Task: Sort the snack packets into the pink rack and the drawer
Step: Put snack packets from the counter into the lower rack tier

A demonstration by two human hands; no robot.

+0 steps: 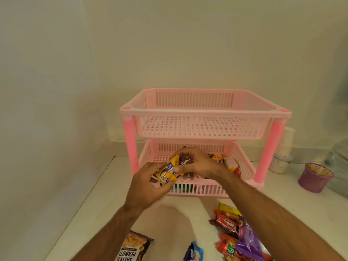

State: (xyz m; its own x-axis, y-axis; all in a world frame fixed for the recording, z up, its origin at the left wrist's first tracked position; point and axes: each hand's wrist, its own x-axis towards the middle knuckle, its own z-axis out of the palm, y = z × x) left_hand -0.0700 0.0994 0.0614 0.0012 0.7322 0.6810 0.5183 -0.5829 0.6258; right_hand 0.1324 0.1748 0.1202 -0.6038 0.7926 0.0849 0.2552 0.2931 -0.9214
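A two-tier pink rack [205,113] stands on the white counter against the wall. Its upper basket holds nothing; its lower basket [244,166] has several packets [230,163] at the right. In front of the lower basket my left hand [145,183] grips a yellow and purple biscuit packet [168,172] from below. My right hand [195,162] pinches the same packet from above, together with a small dark packet [185,161]. A pile of red, purple and yellow packets [237,234] lies on the counter at the lower right. No drawer is in view.
A salted peanuts bag [132,247] and a blue packet [194,253] lie near the front edge. At the right stand a stack of paper cups [284,147] and a purple cup [314,178]. A wall closes off the left side.
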